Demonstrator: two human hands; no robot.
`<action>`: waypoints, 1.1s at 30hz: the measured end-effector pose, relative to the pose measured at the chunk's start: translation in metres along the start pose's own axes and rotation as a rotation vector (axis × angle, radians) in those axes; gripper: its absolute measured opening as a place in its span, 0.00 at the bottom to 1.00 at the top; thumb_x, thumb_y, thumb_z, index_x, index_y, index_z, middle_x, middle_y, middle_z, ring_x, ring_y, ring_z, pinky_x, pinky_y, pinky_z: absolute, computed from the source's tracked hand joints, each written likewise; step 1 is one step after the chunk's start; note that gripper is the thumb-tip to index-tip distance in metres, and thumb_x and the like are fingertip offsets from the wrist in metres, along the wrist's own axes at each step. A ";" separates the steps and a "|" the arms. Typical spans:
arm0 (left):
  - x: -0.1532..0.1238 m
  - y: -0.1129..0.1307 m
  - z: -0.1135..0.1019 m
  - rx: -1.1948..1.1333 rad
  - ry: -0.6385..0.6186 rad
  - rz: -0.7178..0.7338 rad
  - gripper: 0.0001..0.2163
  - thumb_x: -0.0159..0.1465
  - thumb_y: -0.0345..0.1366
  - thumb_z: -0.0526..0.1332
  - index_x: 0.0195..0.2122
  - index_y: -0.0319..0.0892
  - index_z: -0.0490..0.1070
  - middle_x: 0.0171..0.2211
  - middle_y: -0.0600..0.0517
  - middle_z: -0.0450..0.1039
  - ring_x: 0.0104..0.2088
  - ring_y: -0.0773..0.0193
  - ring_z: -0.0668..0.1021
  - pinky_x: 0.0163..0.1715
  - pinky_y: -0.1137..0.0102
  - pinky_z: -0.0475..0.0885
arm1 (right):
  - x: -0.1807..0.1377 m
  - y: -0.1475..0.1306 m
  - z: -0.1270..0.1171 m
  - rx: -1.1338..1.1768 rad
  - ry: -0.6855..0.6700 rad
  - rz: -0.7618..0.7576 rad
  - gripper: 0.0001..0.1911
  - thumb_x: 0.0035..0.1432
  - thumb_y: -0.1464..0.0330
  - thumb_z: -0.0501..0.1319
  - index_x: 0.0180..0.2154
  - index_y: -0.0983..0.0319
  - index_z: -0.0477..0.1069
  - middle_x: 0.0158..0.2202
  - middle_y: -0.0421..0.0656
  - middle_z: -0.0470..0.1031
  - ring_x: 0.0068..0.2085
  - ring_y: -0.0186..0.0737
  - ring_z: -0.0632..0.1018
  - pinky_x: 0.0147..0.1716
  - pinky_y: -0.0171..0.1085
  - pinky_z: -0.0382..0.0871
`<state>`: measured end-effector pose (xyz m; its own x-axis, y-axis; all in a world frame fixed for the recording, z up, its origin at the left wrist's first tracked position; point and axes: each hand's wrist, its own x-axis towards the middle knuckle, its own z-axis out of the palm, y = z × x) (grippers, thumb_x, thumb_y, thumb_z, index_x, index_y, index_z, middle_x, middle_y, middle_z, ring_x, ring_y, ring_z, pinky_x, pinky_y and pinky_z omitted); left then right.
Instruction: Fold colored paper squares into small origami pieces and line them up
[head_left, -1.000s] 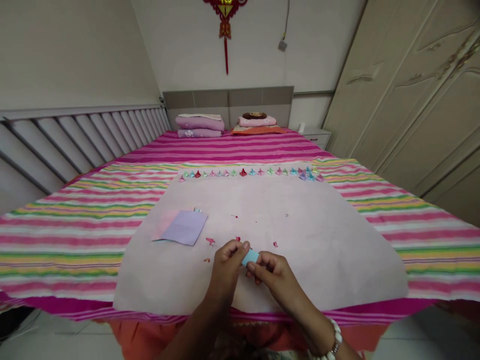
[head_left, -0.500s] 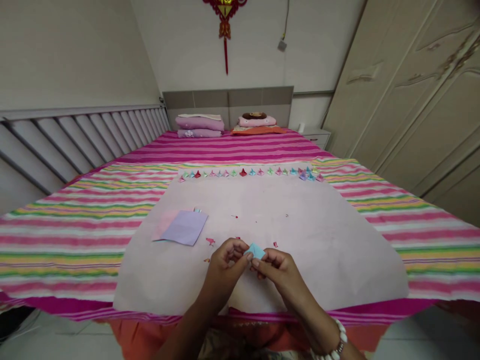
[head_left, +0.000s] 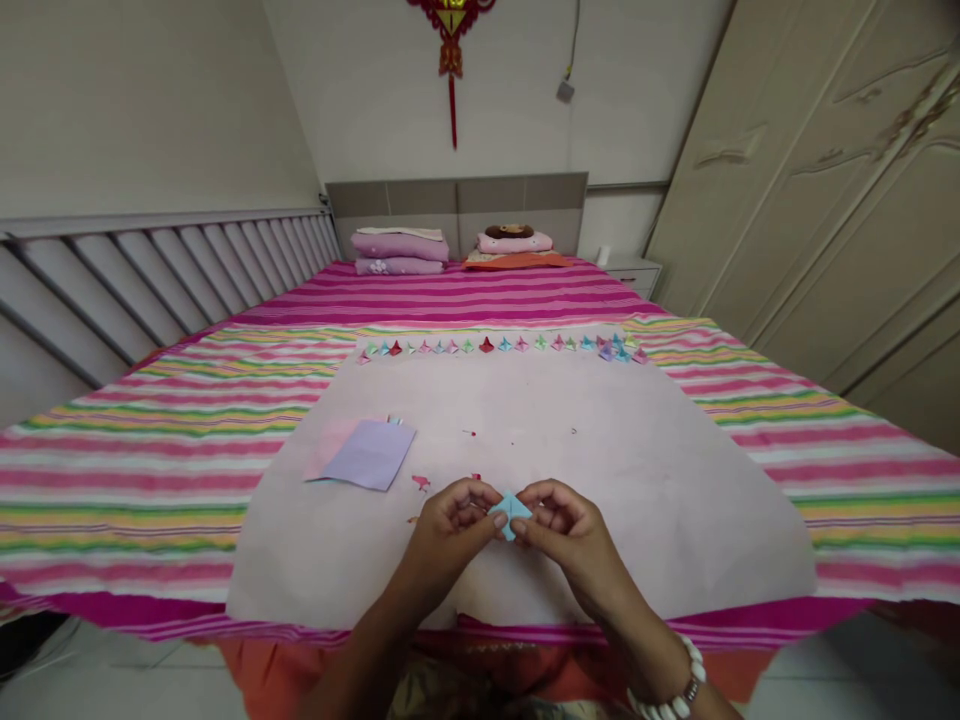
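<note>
Between my two hands is a small light-blue folded paper (head_left: 511, 508), held just above the white sheet (head_left: 600, 430). My left hand (head_left: 459, 525) pinches its left side between thumb and fingers. On the right side, my right hand (head_left: 564, 520) grips it the same way, thumb on the near face. A crease runs down the paper's middle, and a narrow point sticks out below the thumbs. Left of my hands lies a stack of square paper (head_left: 371, 455), purple on top with pink beneath. A row of small folded paper pieces (head_left: 486, 345) in several colours lines the sheet's far edge.
Small red scraps (head_left: 421, 483) are scattered on the sheet near my left hand. Under the sheet is a striped bedspread (head_left: 135, 490). Folded bedding (head_left: 400, 250) is piled by the headboard (head_left: 420, 195). A grey railing (head_left: 150, 270) runs along the left, a wardrobe (head_left: 825, 200) along the right.
The blue paper has turned so its crease runs upright and a point faces down. My right hand has shifted slightly right and its fingers have moved up along the paper's edge.
</note>
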<state>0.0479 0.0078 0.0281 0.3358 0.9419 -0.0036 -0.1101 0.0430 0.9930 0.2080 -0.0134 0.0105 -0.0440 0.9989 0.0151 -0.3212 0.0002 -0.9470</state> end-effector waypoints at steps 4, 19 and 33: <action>-0.001 -0.002 0.000 -0.043 -0.085 -0.018 0.08 0.54 0.37 0.67 0.32 0.40 0.72 0.26 0.53 0.77 0.28 0.65 0.78 0.33 0.70 0.71 | 0.000 0.000 0.001 0.004 -0.004 0.026 0.13 0.42 0.65 0.73 0.30 0.61 0.74 0.19 0.37 0.75 0.22 0.34 0.74 0.26 0.34 0.67; -0.003 -0.008 0.005 -0.120 0.019 -0.004 0.03 0.55 0.34 0.64 0.29 0.41 0.75 0.22 0.54 0.74 0.28 0.66 0.75 0.33 0.71 0.68 | 0.001 0.002 0.000 0.109 -0.035 -0.039 0.02 0.46 0.72 0.68 0.26 0.61 0.76 0.22 0.38 0.76 0.23 0.34 0.75 0.26 0.34 0.69; -0.003 -0.001 0.006 -0.048 0.077 -0.044 0.08 0.50 0.35 0.69 0.26 0.39 0.72 0.22 0.55 0.74 0.26 0.68 0.74 0.29 0.74 0.67 | -0.002 -0.005 0.002 -0.059 -0.076 -0.126 0.06 0.49 0.66 0.68 0.29 0.61 0.75 0.28 0.40 0.73 0.28 0.35 0.74 0.29 0.35 0.69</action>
<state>0.0529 0.0025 0.0274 0.2681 0.9616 -0.0581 -0.1421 0.0991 0.9849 0.2073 -0.0159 0.0156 -0.0791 0.9845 0.1568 -0.2723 0.1299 -0.9534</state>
